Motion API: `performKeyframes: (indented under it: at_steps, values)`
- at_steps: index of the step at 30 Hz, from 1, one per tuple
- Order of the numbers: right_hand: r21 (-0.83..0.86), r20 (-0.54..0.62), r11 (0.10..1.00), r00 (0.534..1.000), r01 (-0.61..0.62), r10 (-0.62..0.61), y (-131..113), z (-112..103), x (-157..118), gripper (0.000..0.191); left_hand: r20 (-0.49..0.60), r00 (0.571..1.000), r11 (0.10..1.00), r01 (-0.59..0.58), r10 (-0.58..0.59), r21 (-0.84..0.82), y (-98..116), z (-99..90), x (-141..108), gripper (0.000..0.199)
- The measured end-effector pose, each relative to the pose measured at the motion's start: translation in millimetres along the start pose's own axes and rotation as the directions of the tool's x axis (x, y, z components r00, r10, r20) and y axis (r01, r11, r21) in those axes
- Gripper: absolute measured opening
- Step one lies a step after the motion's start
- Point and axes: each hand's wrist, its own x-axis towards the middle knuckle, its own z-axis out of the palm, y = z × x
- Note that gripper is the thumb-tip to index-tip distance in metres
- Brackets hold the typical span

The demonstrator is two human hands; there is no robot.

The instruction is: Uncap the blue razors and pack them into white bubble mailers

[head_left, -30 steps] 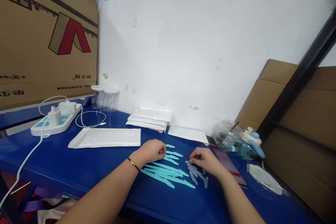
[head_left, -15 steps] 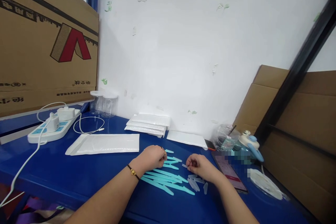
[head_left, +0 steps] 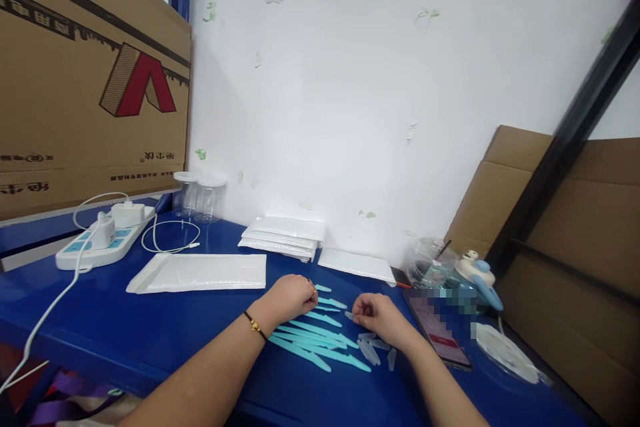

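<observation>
My left hand (head_left: pixel 296 297) is closed, its fingers curled down over the handle end of a slim teal eyebrow razor (head_left: pixel 332 303); the grip itself is hidden. More teal razors (head_left: pixel 315 343) lie fanned out below and beside this hand, most with their notched ends to the right. In my right hand (head_left: pixel 373 313), a small translucent cap (head_left: pixel 349 315) is pinched between thumb and fingers and points left towards the razors. Several loose translucent caps (head_left: pixel 369 351) rest on the blue table (head_left: pixel 200 340) just under the right hand.
White padded envelopes (head_left: pixel 283 237) are stacked by the wall, with another flat envelope (head_left: pixel 200 273) at left. A power strip (head_left: pixel 107 240) with cables and clear jars (head_left: pixel 210 200) stand further left. On the right are a phone (head_left: pixel 440 333), a blue-lidded bottle (head_left: pixel 473 280) and cardboard (head_left: pixel 493 193).
The cap in my right hand has shifted slightly left towards the razors. Razors beside my left hand lie slightly differently. Both hands stay nearly in place.
</observation>
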Motion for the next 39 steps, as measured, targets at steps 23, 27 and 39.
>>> performKeyframes:
  at_steps: [23, 27, 39]
  values:
    - [-0.225, -0.095, 0.937, 0.951, 0.268, -0.295, -22, 18, 12, 0.024, -0.053, 0.996, 0.989, 0.068, -0.075, -0.132, -4, 15.0, 11, 0.015]
    - [-0.170, -0.131, 0.967, 0.968, 0.192, -0.215, -11, -8, 4, 0.019, -0.087, 0.985, 0.984, 0.140, -0.150, -0.108, -10, 15.0, 18, 0.019]
    - [0.012, 0.149, 0.998, 0.987, 0.062, -0.063, 7, -25, -15, 0.005, 0.127, 0.992, 0.920, 0.059, -0.010, -0.388, -15, 0.8, -3, 0.021]
